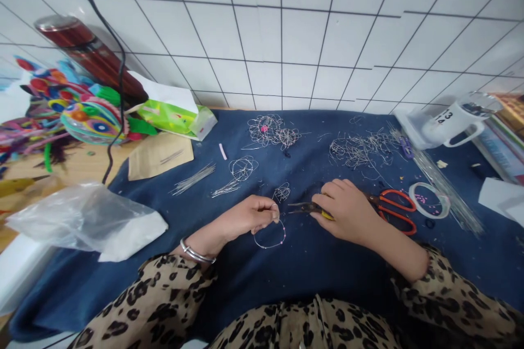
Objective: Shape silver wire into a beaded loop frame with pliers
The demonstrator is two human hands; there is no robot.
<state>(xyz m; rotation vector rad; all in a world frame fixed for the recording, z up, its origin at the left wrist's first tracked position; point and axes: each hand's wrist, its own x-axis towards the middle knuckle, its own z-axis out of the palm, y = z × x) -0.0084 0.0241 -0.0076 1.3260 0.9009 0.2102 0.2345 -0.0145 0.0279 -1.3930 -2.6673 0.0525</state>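
Grip of the left hand pinches a wire loop at its top, seemingly to steady it on the blue tabletop — pliers, clasped in the right hand, point at it (orange scissors just beside).

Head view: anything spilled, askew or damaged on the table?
Nothing looks damaged. A loose wire tangle sprawls over the blue cloth behind the right hand, which holds pliers. The left hand pinches a beaded wire ring. The mug leans, probably lens distortion.
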